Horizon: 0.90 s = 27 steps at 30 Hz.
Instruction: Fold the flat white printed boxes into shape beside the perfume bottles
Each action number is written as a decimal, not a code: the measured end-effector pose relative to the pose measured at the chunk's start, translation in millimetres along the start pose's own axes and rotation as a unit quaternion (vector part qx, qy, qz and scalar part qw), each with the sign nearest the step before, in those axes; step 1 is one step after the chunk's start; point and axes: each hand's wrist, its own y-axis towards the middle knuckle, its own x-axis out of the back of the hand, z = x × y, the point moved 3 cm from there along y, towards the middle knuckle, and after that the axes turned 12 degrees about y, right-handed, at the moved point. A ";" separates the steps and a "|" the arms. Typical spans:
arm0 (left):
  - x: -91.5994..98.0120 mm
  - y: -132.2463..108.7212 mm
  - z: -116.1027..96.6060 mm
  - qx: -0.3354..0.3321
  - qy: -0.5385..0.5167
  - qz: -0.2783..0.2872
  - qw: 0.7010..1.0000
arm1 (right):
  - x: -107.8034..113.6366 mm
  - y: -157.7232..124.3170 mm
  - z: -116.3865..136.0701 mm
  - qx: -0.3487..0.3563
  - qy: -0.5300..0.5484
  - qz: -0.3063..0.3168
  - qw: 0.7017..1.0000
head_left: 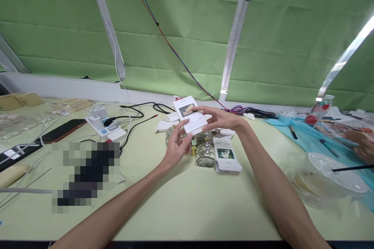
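Observation:
A small white carton (182, 103) printed with a dark flower picture is held up between both my hands, tilted. My left hand (177, 144) grips its lower left edge, fingers and thumb closed on it. On the other side, my right hand (219, 118) has its fingers along the right edge, also closed on the carton. Just below are shiny clear containers (206, 153), partly covered by the hands, with gold-coloured caps (193, 150) beside them. A second white carton (225, 155) with a white-flower picture lies to their right, its end flaps open.
A power strip (101, 124) with plugs and tangled cables is at left, near a dark phone-like slab (62, 130). At right are a lidded clear plastic bowl (336, 173), blue sheeting (309, 140), a bottle (323, 109) and another person's hand (365, 151). Black cables (257, 113) lie along the back.

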 end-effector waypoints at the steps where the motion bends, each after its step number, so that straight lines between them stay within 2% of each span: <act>1: 0.0 0.1 -0.1 0.000 0.000 0.000 1.000 | -0.2 0.1 0.1 -0.002 -0.002 -0.001 1.000; 8: -0.2 0.9 0.0 -0.001 -0.008 -0.006 1.000 | -1.1 -0.7 1.7 -0.015 -0.023 -0.022 0.999; 20: -1.1 1.0 0.6 -0.006 -0.001 -0.006 1.000 | 0.2 0.1 2.1 0.007 -0.048 -0.012 0.999; 27: -1.8 1.0 0.7 -0.007 0.001 -0.004 1.000 | 0.0 -1.2 0.9 -0.011 -0.017 -0.013 1.000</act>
